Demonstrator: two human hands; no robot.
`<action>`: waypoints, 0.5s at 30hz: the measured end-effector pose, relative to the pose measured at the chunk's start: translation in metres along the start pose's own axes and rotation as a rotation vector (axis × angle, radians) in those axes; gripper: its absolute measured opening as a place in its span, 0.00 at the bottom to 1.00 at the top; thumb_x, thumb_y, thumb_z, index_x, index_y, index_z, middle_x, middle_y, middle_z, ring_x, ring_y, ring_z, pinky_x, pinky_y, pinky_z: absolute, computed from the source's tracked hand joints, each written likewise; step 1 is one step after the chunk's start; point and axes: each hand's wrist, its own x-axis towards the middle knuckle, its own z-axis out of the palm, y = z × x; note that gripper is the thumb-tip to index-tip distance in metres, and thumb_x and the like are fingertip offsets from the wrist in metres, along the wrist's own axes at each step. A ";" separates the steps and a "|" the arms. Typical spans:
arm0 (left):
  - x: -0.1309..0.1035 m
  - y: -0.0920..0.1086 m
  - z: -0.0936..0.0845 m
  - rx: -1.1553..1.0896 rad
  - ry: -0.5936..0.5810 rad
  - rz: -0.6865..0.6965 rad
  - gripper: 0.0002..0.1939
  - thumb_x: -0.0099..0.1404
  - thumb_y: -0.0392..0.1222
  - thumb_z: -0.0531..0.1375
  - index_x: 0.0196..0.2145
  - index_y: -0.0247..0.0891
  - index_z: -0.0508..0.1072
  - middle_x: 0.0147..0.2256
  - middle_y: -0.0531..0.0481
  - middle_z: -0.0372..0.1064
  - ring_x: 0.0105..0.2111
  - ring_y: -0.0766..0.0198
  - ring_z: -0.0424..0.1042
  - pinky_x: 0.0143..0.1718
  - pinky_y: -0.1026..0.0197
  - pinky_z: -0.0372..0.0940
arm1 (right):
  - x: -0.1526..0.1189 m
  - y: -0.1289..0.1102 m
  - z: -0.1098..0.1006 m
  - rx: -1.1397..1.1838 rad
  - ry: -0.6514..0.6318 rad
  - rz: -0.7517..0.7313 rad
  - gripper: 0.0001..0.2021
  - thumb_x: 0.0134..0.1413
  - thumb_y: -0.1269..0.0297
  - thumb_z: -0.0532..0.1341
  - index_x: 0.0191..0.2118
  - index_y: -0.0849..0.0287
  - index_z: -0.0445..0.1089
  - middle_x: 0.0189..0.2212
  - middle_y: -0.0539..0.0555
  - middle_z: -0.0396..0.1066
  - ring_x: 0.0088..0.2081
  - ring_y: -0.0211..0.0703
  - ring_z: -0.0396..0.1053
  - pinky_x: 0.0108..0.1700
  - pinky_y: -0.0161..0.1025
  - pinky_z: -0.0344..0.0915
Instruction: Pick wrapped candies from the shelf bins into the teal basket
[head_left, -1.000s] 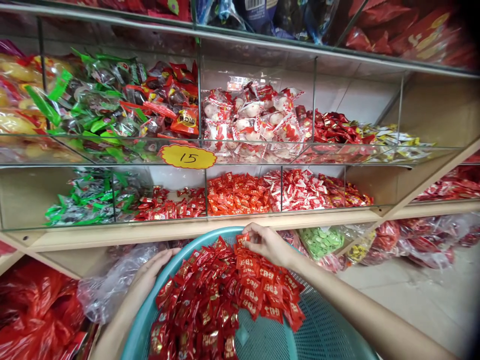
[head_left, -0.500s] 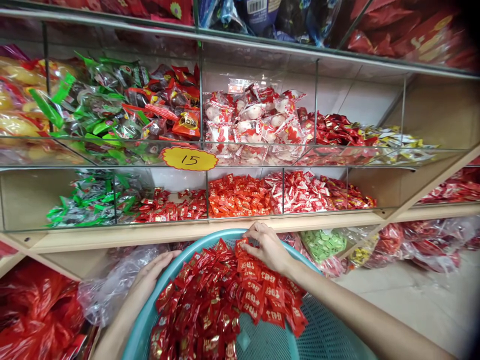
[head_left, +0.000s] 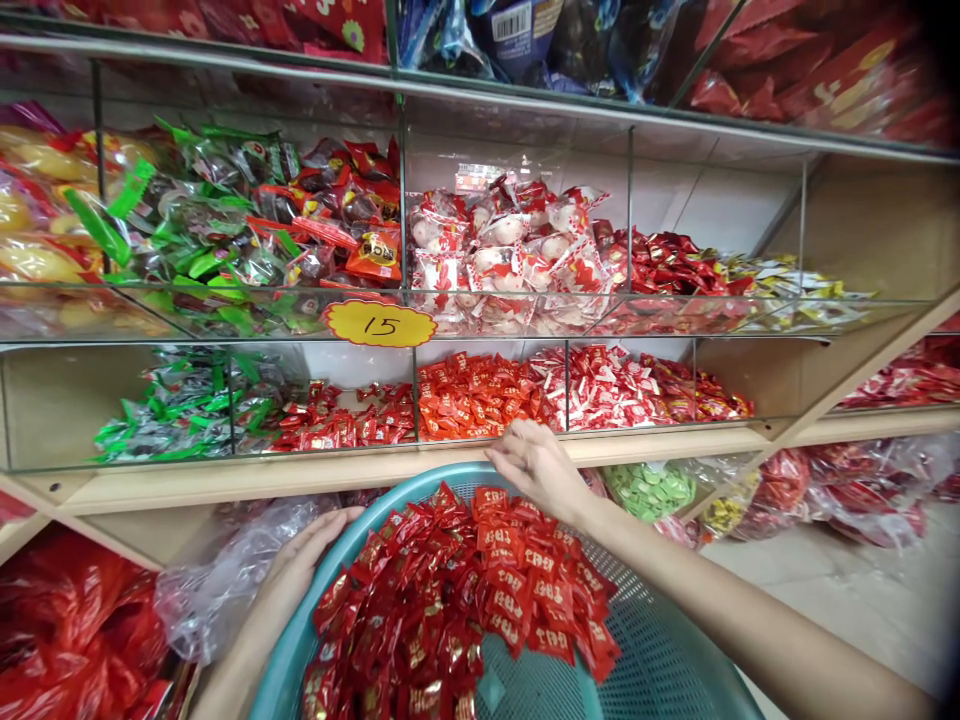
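A teal plastic basket (head_left: 675,640) sits in front of me with red wrapped candies in it. Darker red packets (head_left: 405,620) cover its left half, and brighter red packets with gold lettering (head_left: 532,590) lie to the right. My left hand (head_left: 319,540) rests along the outer left side of the basket, fingers stretched out. Over the far rim is my right hand (head_left: 538,468), its fingers bent and drawn together just in front of the shelf edge. Whatever may be between those fingertips is hidden.
A wooden shelf edge (head_left: 300,466) runs just beyond the basket. Behind glass panels, bins hold orange-red packets (head_left: 480,395), red-and-white packets (head_left: 615,385) and green-wrapped sweets (head_left: 161,405). A yellow tag (head_left: 380,323) reads 15. Plastic bags (head_left: 225,580) lie below.
My right hand has risen from the candies at the far rim toward the shelf edge. My left hand stays at the basket's side, and the view has shifted slightly.
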 end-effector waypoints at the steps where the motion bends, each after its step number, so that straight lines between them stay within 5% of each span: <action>1: 0.000 0.000 0.000 0.009 0.006 0.002 0.17 0.56 0.54 0.59 0.37 0.43 0.80 0.47 0.48 0.75 0.51 0.51 0.69 0.54 0.54 0.59 | 0.011 0.001 -0.003 0.003 0.035 0.022 0.14 0.62 0.60 0.52 0.31 0.59 0.71 0.30 0.54 0.67 0.34 0.42 0.63 0.39 0.38 0.57; 4: 0.001 -0.001 0.000 0.018 0.017 -0.013 0.17 0.55 0.54 0.60 0.37 0.43 0.80 0.46 0.48 0.75 0.52 0.51 0.68 0.54 0.54 0.60 | 0.045 0.009 -0.005 0.013 0.042 0.163 0.11 0.59 0.63 0.54 0.30 0.58 0.71 0.30 0.54 0.70 0.34 0.41 0.65 0.38 0.36 0.58; 8: 0.002 -0.002 0.002 -0.025 0.050 -0.019 0.18 0.53 0.55 0.61 0.36 0.42 0.80 0.44 0.47 0.77 0.50 0.50 0.70 0.55 0.52 0.58 | 0.080 0.024 0.011 0.011 -0.133 0.438 0.07 0.54 0.63 0.58 0.31 0.59 0.73 0.29 0.54 0.73 0.33 0.41 0.69 0.35 0.34 0.59; 15: 0.003 -0.003 0.004 -0.035 0.050 -0.024 0.18 0.53 0.55 0.61 0.35 0.42 0.80 0.43 0.48 0.77 0.49 0.50 0.71 0.53 0.53 0.61 | 0.094 0.030 0.035 0.011 -0.196 0.576 0.09 0.44 0.62 0.65 0.32 0.61 0.73 0.32 0.59 0.74 0.37 0.47 0.71 0.35 0.36 0.61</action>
